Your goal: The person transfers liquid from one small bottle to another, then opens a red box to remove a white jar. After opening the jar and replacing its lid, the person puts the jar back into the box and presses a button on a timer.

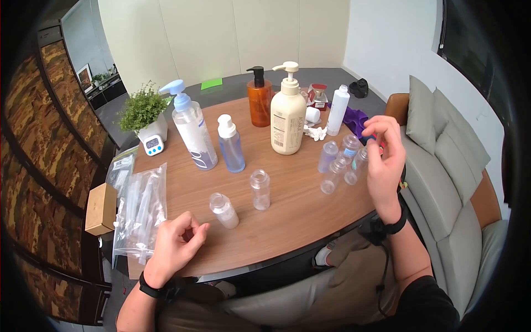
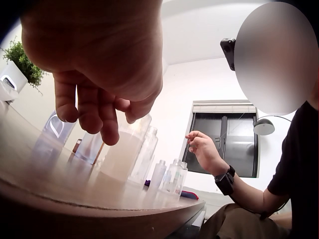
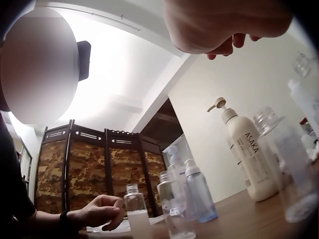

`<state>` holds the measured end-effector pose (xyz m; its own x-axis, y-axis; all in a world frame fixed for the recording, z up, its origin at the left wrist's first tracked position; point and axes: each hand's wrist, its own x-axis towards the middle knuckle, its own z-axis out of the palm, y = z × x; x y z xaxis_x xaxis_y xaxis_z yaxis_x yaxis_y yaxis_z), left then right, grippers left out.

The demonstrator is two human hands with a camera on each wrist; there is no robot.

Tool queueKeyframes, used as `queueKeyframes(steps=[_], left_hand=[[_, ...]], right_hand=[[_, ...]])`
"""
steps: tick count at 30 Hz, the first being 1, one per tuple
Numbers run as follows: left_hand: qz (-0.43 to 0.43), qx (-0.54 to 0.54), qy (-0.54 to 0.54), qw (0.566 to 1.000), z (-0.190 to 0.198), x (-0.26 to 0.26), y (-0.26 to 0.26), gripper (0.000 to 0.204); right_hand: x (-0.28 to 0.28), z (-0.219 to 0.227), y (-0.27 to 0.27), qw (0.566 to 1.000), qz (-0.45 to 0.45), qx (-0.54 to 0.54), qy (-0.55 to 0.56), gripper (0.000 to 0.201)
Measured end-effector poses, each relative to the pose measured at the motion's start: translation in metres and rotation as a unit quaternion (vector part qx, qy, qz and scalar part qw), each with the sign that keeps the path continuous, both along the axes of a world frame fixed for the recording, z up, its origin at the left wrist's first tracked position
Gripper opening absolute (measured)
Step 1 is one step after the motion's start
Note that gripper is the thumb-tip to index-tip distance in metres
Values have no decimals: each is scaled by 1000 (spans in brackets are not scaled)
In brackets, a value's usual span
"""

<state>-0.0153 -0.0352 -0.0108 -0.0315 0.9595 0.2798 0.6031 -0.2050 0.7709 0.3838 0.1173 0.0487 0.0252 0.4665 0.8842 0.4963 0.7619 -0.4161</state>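
My left hand (image 1: 180, 239) rests at the table's front left, fingers loosely bent and holding nothing; in the left wrist view the left hand's fingers (image 2: 89, 117) hang down. Just beyond it stands a small uncapped bottle (image 1: 224, 210) with cloudy contents, and right of that a clear uncapped bottle (image 1: 260, 191). Raised at the right, my right hand (image 1: 385, 163) has bent fingers and holds nothing. Beside it stand several small clear bottles (image 1: 333, 177). Overhead in the right wrist view is the right hand (image 3: 227, 25), above a clear bottle (image 3: 281, 164) and the cream pump bottle (image 3: 249, 159).
Farther back stand a blue-capped pump bottle (image 1: 193, 135), a blue foam bottle (image 1: 232, 149), an amber bottle (image 1: 259, 105) and a white bottle (image 1: 338, 113). Left lie plastic bags (image 1: 141, 207), a cardboard box (image 1: 100, 209), a timer (image 1: 154, 145) and a plant (image 1: 142, 110).
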Motion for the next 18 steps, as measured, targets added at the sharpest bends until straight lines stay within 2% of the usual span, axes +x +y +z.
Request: queueKeyframes(steps=[2,4,8,9,11,12,14,15,16,18], left_hand=[[-16,-21,26,999,3,-2,0,28],[-11,-16,31,999,5,-2,-1,27],[-5,23,19,1000,3,1,1,22],[-4,25,17,1000,4,1,1,22],[-1,19,39,999,7,2,1,20],[1,21,37,999,6,2,1,20],[-5,36,29,999,4,1,2,20],[-2,38,27,999,6,2,1,20],[-1,29,35,999,11,4,1,22],[1,19,40,999,13,6,2,24]], right_hand=[[-14,-2,-15,1000,13,-6,-4,23],[-25,-7,-25,996,87,-7,-24,23],[-46,-24,-43,977,171,-108,-66,17],[-50,-28,-46,977,172,-106,-68,17],[-58,-34,-53,951,218,-205,-82,18],[-61,-36,-56,951,219,-203,-84,18],[-67,-39,-57,936,234,-248,-91,26],[-66,-44,-54,927,238,-264,-117,38],[-68,-47,-52,927,241,-263,-120,38],[-73,-53,-49,922,242,-285,-99,51]])
